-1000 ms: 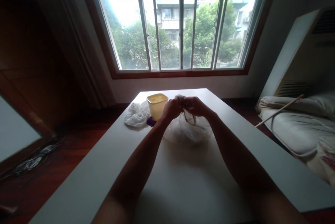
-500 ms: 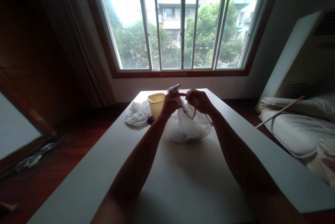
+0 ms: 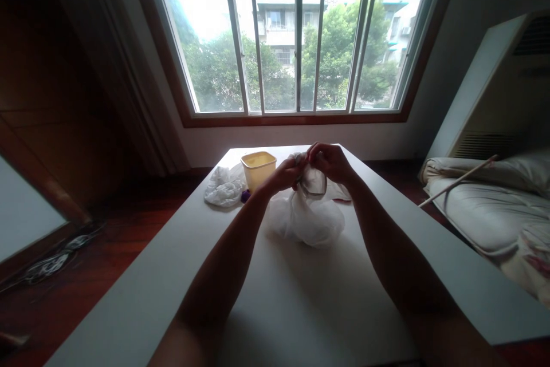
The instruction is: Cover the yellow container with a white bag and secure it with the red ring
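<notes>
"White plastic bag (image 3: 315,225), just below and right of the centre of the frame: is it on the worktop (image 3: 320,310)?"

"Yes, its rounded body rests there, and the film narrows upward to mid-frame, where our left hand (image 3: 298,168) and right hand (image 3: 313,154) come together."

"What do we have in our fingers?"

"On the left we have them curled round the gathered top (image 3: 296,157), pinching it. On the right they bend down, tips bunched beside the others, pinching film as well. Exactly which fold each has, we cannot tell. A pale loop (image 3: 317,185) hangs below them, in front of the bag's neck."

"How would we handle this well?"

"We'd make the left hand the firm anchor and do the fine work with the right fingertips. With the load resting below, thin film should be less likely to stretch or tear. We'd pull gently and evenly, and avoid crushing the loop while working around it."

"Anything nearby to mind?"

"The yellow tub (image 3: 256,174), left of mid-frame, is just beyond our left wrist; we can't tell if they touch. A purple item (image 3: 245,196) lies at its base, and a crumpled white bag (image 3: 223,188) sits farther left. A wide swing that way might knock the tub, so we'd make small movements."
</notes>
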Demonstrator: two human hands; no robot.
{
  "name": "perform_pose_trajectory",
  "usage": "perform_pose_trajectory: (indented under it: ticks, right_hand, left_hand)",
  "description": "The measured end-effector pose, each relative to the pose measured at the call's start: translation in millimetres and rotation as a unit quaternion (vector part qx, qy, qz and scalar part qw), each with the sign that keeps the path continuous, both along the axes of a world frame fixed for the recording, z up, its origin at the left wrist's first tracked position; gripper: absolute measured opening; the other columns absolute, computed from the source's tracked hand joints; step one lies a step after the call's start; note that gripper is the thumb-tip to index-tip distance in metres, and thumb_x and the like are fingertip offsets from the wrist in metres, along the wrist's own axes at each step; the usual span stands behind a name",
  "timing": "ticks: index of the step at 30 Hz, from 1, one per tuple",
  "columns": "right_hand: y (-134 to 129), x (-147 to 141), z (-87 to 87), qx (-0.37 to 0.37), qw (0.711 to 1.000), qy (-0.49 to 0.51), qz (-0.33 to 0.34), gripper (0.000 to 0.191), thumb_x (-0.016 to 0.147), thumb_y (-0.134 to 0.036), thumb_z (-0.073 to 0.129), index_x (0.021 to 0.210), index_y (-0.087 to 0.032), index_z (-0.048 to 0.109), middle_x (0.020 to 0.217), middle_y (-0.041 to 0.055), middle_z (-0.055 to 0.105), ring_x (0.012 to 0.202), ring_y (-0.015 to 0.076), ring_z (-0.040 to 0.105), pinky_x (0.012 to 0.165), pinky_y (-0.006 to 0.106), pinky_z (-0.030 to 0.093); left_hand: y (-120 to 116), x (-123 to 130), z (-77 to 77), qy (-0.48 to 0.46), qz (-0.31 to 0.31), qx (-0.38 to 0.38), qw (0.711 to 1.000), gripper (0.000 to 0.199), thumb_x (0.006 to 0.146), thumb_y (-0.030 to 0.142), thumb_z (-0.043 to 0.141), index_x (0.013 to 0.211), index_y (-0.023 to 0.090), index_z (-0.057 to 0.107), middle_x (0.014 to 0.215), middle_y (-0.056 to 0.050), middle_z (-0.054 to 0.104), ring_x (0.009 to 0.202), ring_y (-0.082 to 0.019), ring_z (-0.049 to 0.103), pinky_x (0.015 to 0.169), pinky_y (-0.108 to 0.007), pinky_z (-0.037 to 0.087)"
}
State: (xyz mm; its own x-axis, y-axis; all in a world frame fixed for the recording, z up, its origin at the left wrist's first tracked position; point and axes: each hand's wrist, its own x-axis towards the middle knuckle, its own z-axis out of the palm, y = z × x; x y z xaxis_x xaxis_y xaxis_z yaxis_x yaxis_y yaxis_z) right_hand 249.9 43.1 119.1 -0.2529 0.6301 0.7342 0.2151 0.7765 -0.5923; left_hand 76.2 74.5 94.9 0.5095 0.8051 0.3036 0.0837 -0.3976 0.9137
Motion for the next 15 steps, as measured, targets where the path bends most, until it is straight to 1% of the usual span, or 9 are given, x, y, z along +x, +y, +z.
perform_pose_trajectory:
  ticks: [5,7,11,15]
  right_hand:
    - [-1.5,-0.9,0.6,0.005,1.0,-0.009,0.005,0.009,0.077,-0.024,0.067,0.071,-0.02,0.061,0.08,0.0035,0.065,0.078,0.0178,0.061,0.074,0.031,0.05]
    - [-1.2,-1.1,0.2,0.004,1.0,-0.002,0.008,0.01,0.078,-0.025,0.067,0.071,-0.019,0.061,0.08,0.0035,0.065,0.077,0.0174,0.061,0.074,0.03,0.05]
    - [2.8,0.5,-2.2,-0.008,1.0,0.006,0.019,0.008,0.077,-0.023,0.068,0.072,-0.019,0.063,0.08,0.0035,0.066,0.076,0.0163,0.061,0.072,0.03,0.05]
    - [8.4,1.5,-6.2,-0.042,0.998,-0.004,0.04,0.008,0.075,-0.023,0.07,0.074,-0.017,0.064,0.076,0.0028,0.065,0.07,0.0146,0.058,0.065,0.028,0.048]
  left_hand:
    - [-0.1,2.6,0.9,-0.004,0.016,0.05,0.999,0.04,0.092,0.051,0.058,0.074,0.016,0.055,0.061,0.002,0.05,0.053,-0.008,0.042,0.048,-0.022,0.036]
    - [0.0,2.7,1.5,0.0,0.02,0.055,0.998,0.041,0.091,0.051,0.058,0.072,0.015,0.054,0.063,0.002,0.051,0.055,-0.007,0.042,0.051,-0.022,0.036]
    - [2.4,3.8,-0.5,-0.002,0.042,0.022,0.999,0.044,0.092,0.056,0.057,0.074,0.016,0.054,0.056,0.003,0.047,0.049,-0.007,0.041,0.047,-0.022,0.035]
    - [9.9,8.5,-6.2,-0.062,0.065,0.003,0.996,0.048,0.089,0.063,0.059,0.076,0.016,0.057,0.051,0.004,0.044,0.04,-0.007,0.041,0.039,-0.021,0.035]
